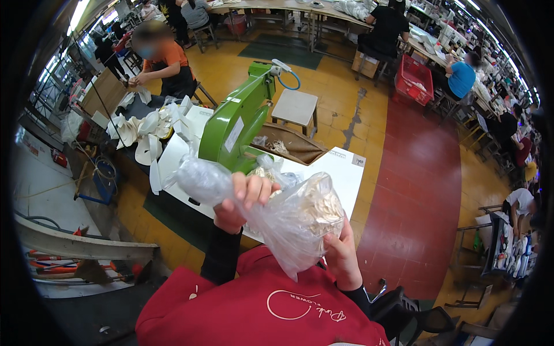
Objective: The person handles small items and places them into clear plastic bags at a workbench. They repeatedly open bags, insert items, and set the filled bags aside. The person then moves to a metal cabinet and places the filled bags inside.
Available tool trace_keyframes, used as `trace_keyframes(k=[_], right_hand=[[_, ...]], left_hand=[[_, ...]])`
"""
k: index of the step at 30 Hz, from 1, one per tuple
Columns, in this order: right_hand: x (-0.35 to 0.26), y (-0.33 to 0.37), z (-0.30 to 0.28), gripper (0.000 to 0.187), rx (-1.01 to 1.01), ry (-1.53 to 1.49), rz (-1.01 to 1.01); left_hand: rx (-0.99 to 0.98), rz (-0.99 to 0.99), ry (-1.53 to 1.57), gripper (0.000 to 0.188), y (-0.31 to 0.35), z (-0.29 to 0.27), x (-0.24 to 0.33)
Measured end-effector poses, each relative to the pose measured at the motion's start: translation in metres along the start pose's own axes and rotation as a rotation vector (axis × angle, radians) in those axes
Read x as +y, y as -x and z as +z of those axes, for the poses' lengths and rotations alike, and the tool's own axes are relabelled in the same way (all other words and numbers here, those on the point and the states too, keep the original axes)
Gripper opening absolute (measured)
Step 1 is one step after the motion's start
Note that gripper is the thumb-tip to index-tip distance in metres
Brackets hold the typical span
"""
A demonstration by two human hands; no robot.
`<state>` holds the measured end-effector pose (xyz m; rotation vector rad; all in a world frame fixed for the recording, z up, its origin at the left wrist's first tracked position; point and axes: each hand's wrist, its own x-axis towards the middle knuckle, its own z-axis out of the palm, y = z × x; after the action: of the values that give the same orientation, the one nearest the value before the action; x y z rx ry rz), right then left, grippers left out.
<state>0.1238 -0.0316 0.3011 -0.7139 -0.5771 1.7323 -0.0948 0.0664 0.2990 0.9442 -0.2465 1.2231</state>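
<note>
A clear plastic bag (291,230) hangs between my hands, above the near edge of a white table (179,176). Its right end bulges with a bunch of small cream-coloured pieces; what they are I cannot make out. My left hand (242,199) is closed round the bag's gathered neck, and the loose plastic end sticks out to the left. With thumb and fingers, my right hand (343,248) grips the filled end. Just beyond the bag stands a green machine (236,124) with a curved arm. More cream pieces and plastic lie at its base, partly hidden by the bag.
Behind the machine is a brown bin (300,147) with cream scraps, then a stool (295,108). White cut pieces (147,130) are heaped at the left, near a seated person in orange (173,63). A red crate (414,81) stands far right. A black chair (415,317) is close at my right.
</note>
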Motion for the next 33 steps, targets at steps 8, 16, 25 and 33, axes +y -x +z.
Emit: trace_keyframes(k=[8,16,25,33], right_hand=[[0.003,-0.004,-0.006,0.072,0.142,-0.004,0.004],[0.013,0.001,-0.015,0.086,0.103,-0.059,-0.043],[0.063,0.004,-0.043,0.081,0.216,0.259,0.119],[0.054,-0.032,-0.072,0.074,0.062,0.775,-0.095]], left_hand=[[0.615,-0.103,-0.073,0.064,0.007,0.020,-0.014],[0.493,-0.179,0.008,0.062,0.022,0.012,-0.030],[0.617,-0.335,-0.679,0.026,0.078,0.015,-0.094],[0.527,-0.187,-0.749,0.026,0.097,-0.006,-0.021]])
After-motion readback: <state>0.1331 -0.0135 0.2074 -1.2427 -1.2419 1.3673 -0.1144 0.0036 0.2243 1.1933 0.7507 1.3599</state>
